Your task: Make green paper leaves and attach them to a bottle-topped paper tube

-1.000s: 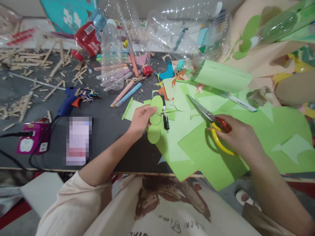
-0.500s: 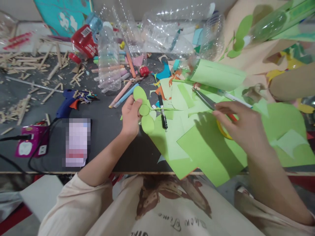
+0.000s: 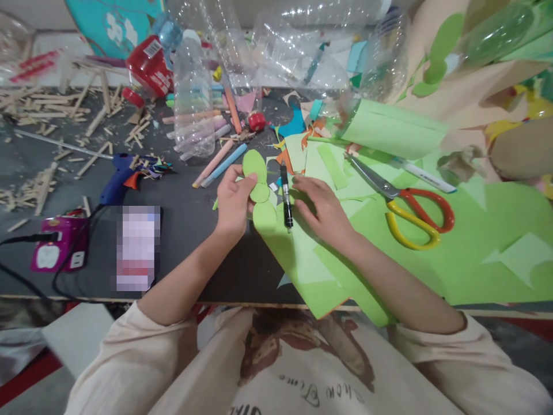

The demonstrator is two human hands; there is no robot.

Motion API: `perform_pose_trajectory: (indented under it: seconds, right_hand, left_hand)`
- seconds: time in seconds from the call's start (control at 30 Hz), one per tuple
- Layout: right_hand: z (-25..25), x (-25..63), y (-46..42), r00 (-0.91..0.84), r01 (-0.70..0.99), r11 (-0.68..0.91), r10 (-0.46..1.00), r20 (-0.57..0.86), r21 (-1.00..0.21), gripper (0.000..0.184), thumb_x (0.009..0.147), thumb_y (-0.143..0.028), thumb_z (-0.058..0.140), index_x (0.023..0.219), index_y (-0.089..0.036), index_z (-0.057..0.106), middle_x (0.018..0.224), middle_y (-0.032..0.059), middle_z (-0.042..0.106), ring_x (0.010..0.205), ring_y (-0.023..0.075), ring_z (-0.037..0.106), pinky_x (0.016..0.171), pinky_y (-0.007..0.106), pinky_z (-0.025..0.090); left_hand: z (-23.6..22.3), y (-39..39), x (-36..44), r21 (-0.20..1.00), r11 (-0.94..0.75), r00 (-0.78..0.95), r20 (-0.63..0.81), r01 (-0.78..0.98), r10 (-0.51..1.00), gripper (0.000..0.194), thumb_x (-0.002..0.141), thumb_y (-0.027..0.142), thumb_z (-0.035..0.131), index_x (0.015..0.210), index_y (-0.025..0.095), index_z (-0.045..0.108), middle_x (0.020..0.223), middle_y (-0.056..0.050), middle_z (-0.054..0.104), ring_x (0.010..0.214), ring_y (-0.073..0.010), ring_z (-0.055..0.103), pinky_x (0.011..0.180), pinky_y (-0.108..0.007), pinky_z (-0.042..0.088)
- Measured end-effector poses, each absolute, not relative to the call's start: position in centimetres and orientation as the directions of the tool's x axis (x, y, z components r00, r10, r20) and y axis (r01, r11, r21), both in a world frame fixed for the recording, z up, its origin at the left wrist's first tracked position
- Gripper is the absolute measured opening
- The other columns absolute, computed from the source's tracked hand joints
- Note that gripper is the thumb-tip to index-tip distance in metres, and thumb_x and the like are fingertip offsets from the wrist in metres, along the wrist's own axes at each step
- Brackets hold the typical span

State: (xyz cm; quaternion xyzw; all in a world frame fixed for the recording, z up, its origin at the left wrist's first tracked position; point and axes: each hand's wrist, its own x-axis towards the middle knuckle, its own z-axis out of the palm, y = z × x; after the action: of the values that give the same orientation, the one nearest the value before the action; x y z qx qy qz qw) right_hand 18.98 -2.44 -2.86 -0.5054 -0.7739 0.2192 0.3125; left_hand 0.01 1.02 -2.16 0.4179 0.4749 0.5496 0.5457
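Observation:
My left hand pinches a green paper cutout made of rounded, leaf-like lobes, held upright over the table. Just right of it, my right hand hovers over the green paper with fingers apart and nothing visible in them. Between the two hands lies a black pen. Scissors with one red and one yellow handle rest on the green paper sheets to the right of my right hand, blades pointing up and left.
A blue glue gun, a phone and a purple box with a cable sit at left. Wood sticks are scattered behind them. Clear plastic bottles and a light green paper roll stand along the back.
My right hand has moved left, away from the scissors to beside the paper cutout. My left hand with the cutout has shifted slightly right.

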Motion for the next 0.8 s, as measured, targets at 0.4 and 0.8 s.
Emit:
perform_pose_trajectory:
  seconds: [0.4,0.8]
  right_hand:
    - [-2.6,19.5,-3.4,-0.196,0.279,0.266,0.956,0.216,-0.923,0.040,0.088,-0.057,0.059,0.113,-0.026,0.055,0.074,-0.0020,0.061,0.065,0.0154,0.060,0.060,0.031,0.047]
    - [-2.5,19.6,-2.2,0.061,0.030,0.134,0.989,0.135,-0.991,0.030,0.084,-0.048,0.068,0.100,-0.025,0.055,0.073,-0.0035,0.053,0.064,0.0128,0.053,0.059,0.028,0.045]
  left_hand:
    - [-3.1,-0.4,0.8,0.988,0.042,0.020,-0.039,-0.148,0.999,0.045,0.080,0.059,0.068,0.097,0.024,0.046,0.084,0.002,0.064,0.062,-0.0098,0.067,0.051,-0.019,0.054]
    - [-3.0,-0.7,0.9,0.990,0.000,0.099,0.014,-0.141,0.995,0.041,0.075,0.044,0.077,0.088,0.023,0.043,0.068,0.006,0.053,0.056,-0.0085,0.056,0.054,-0.020,0.049]
